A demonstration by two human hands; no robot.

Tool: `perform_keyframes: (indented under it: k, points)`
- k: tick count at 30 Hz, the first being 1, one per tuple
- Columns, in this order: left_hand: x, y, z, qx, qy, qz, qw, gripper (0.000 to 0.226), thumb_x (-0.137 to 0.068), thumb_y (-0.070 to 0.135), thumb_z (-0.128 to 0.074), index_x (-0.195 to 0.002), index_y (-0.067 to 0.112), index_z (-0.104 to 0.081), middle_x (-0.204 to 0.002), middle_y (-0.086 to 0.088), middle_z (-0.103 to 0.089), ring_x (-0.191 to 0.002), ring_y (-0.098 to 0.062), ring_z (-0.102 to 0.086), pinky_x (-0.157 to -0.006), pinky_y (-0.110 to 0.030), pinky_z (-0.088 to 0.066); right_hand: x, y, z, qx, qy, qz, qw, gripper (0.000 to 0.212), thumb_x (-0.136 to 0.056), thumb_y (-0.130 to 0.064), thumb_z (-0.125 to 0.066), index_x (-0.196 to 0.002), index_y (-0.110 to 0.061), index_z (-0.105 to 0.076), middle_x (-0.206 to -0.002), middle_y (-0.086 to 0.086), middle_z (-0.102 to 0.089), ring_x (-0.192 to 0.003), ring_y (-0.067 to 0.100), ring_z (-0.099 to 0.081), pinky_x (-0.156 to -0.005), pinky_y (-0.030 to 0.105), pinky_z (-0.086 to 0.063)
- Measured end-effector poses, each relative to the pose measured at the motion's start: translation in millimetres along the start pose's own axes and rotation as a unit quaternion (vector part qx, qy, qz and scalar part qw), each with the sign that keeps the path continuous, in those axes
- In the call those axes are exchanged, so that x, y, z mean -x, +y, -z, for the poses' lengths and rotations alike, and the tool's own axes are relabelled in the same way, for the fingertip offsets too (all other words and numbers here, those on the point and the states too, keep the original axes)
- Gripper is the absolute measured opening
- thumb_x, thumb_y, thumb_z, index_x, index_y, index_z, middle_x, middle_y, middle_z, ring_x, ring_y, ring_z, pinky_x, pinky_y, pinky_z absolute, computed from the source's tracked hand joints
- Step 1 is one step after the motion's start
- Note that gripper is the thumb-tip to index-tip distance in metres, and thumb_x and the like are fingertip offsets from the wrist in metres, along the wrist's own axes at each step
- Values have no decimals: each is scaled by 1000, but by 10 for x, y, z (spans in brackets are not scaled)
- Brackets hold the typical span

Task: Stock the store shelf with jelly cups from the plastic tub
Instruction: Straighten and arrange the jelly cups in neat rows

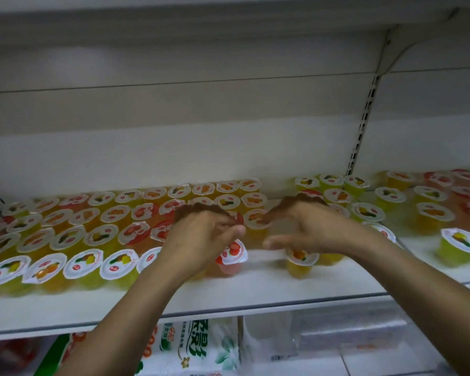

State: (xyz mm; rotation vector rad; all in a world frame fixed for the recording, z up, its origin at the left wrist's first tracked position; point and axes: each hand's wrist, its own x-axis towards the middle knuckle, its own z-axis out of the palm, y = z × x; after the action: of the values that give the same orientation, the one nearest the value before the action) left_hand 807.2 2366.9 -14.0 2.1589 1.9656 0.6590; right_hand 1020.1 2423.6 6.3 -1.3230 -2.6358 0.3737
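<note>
I hold both hands, left point(201, 234) and right point(307, 229), fingers loosely spread and gripping nothing, over jelly cups point(111, 229) near the shelf's point(255, 291) front edge.

head cam, close, facing fwd and down onto shelf point(255, 289)

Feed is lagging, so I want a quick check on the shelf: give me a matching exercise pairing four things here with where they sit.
Things:
1. red jelly cup
2. orange jelly cup
3. lone green jelly cup
4. printed package

Places:
A. shelf section right of the upright
B. below the left hand
C. lower shelf
D. below the right hand

Pairs: 1-B, 2-D, 3-A, 4-C
</note>
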Motion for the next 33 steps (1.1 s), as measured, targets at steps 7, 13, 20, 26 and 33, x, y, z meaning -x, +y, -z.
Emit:
perform_keyframes:
  k: [7,13,20,26,33]
  points:
    - [268,-87,-25,-97,-28,-44,994,47,-71,68,-64,-114,48,-62,-125,27,-53,-121,-4,-38,-95,-34,-22,282,44,-171,158,-42,-5,986,62,-75,-43,-70,-133,-39,-48,-124,-8,-56,-114,17,-49,-85,30,-41]
    - [245,-95,-99,-118,3,-57,991,36,-79,54,-68,-113,44,-63,-123,23,-56,-119,-8,-41,-89,-34,-22,122,-143,-397,91,22,-23,995,59,-77,-36,-69,-130,-26,-46,-118,1,-62,-97,22,-59,-68,31,-46]
    - [244,-129,-131,-115,11,-62,991,33,-80,49,-67,-112,43,-63,-120,21,-57,-118,-8,-43,-96,-36,-24,30,-331,-556,54,74,-36,995,49,-81,-44,-69,-121,-25,-48,-121,1,-59,-102,22,-58,-68,28,-37]
    - [282,-162,-172,-126,5,-71,989,43,-77,67,-60,-112,42,-62,-120,22,-55,-118,-7,-42,-98,-37,-25,138,-363,-613,70,91,-40,993,53,-83,-56,-61,-125,-28,-47,-124,1,-55,-106,23,-55,-79,33,-46]
    - [186,-91,-109,-38,-6,-81,996,65,-83,78,-23,-116,37,-60,-117,16,-60,-105,-7,-53,-89,-32,-42,218,-47,-278,44,173,-28,984,51,-82,-56,-49,-127,-34,-56,-130,-6,-55,-120,19,-49,-98,36,-40]
